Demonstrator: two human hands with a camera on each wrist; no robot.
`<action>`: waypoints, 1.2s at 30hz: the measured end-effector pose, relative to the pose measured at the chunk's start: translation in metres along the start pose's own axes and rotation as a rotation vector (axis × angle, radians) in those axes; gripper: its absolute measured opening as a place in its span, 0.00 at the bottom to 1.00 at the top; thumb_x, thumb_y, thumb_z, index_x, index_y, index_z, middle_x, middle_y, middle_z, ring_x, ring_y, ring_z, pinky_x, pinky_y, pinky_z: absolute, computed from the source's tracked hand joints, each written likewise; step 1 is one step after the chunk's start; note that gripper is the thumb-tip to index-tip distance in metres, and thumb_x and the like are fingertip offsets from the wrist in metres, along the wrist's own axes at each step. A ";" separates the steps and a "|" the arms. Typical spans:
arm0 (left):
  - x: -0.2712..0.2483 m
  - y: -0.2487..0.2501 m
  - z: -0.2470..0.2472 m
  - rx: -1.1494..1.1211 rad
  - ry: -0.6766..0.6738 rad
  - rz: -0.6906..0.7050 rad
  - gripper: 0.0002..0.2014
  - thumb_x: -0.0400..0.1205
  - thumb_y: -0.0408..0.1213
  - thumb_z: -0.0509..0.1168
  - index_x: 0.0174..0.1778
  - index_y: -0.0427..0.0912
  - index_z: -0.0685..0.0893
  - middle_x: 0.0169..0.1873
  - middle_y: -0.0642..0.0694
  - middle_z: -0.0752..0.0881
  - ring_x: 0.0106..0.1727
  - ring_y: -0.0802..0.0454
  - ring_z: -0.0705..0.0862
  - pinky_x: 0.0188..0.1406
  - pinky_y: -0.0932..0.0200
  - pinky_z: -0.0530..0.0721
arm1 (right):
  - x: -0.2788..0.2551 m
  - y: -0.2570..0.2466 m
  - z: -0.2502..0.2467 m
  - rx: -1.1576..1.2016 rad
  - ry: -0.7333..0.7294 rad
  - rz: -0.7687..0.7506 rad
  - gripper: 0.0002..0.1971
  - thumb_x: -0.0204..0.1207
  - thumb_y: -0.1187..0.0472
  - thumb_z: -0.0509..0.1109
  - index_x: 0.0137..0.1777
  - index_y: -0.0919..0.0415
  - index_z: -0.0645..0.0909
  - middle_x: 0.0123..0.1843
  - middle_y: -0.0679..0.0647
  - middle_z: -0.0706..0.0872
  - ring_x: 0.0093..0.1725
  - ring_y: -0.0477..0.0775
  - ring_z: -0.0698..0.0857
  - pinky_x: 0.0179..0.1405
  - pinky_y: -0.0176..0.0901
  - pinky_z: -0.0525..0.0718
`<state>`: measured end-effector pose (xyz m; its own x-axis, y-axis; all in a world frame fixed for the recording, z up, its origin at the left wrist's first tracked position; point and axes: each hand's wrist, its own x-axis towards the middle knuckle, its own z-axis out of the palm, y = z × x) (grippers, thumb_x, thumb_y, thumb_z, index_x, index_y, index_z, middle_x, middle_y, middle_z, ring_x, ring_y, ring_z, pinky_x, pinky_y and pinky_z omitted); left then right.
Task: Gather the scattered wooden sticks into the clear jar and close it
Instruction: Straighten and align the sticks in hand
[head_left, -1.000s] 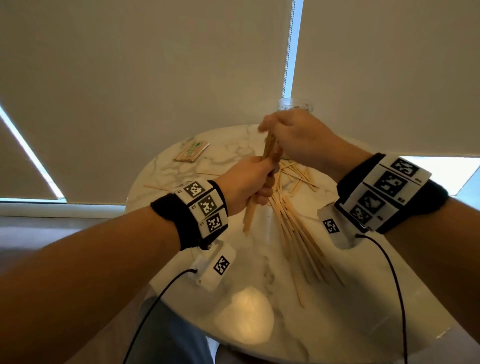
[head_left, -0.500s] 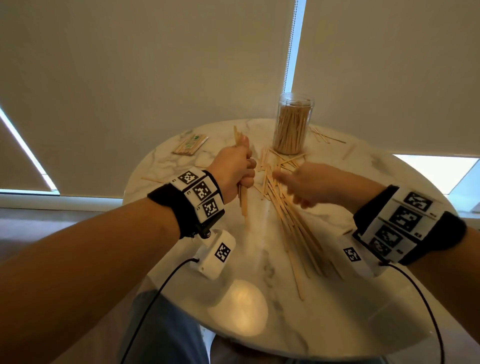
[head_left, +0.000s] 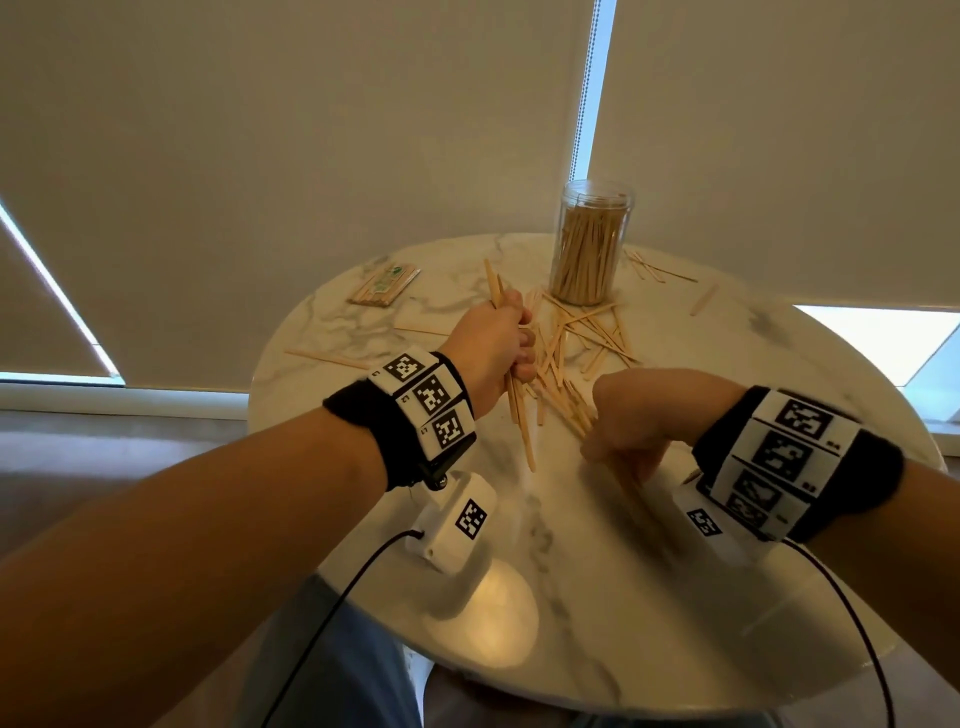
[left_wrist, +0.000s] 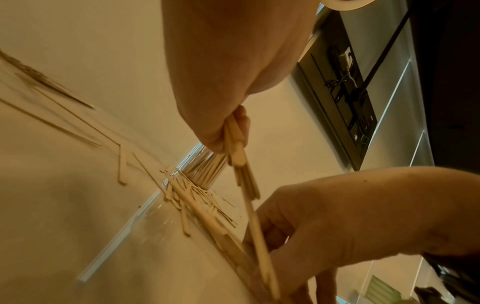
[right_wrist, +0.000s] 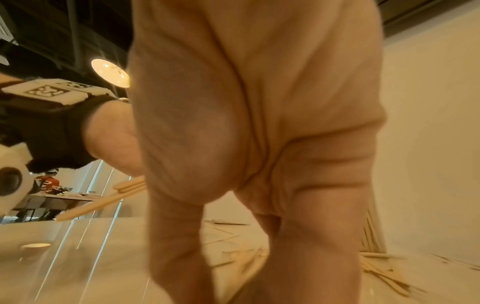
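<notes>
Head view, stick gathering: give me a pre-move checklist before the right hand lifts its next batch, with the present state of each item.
1. Left hand grips its bundle of sticks firmly: ok.
2. Right hand has hold of sticks from the loose pile: cannot tell, its fingers reach down to the table but their tips are hidden.
3. Clear jar upright and open at the top: ok.
4. Jar has room for more: cannot tell, it looks fairly full.
5. Stray sticks beyond the jar collected: not ok.
6. Lid within reach: cannot tell, no lid in view.

Upright lidless clear jar (head_left: 591, 244) half-filled with sticks; loose wooden sticks (head_left: 582, 338) scattered before it.
</notes>
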<state>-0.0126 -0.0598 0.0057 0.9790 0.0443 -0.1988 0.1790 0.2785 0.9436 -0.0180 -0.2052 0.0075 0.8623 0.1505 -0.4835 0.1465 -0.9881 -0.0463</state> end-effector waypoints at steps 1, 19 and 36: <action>0.000 -0.001 -0.001 0.009 0.000 -0.007 0.16 0.93 0.45 0.51 0.43 0.41 0.71 0.24 0.49 0.67 0.22 0.56 0.64 0.17 0.65 0.65 | 0.000 0.001 0.000 0.025 0.006 0.014 0.11 0.76 0.57 0.74 0.38 0.64 0.82 0.21 0.52 0.87 0.23 0.52 0.89 0.27 0.39 0.87; 0.022 -0.006 0.005 0.188 -0.035 -0.053 0.12 0.89 0.44 0.62 0.47 0.39 0.77 0.28 0.49 0.68 0.25 0.55 0.65 0.20 0.64 0.66 | 0.000 0.043 -0.021 0.671 0.114 -0.094 0.06 0.81 0.63 0.73 0.53 0.67 0.86 0.49 0.63 0.90 0.45 0.58 0.92 0.38 0.43 0.92; 0.050 0.023 0.028 0.055 -0.029 0.207 0.19 0.92 0.47 0.54 0.61 0.34 0.82 0.39 0.41 0.87 0.29 0.51 0.87 0.27 0.56 0.86 | 0.033 -0.004 -0.070 0.601 0.814 -0.418 0.06 0.78 0.59 0.75 0.41 0.59 0.88 0.31 0.52 0.90 0.30 0.47 0.90 0.39 0.47 0.92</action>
<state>0.0432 -0.0781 0.0251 0.9977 0.0674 0.0078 -0.0220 0.2133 0.9767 0.0433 -0.1939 0.0526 0.8939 0.2348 0.3819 0.4327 -0.6748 -0.5979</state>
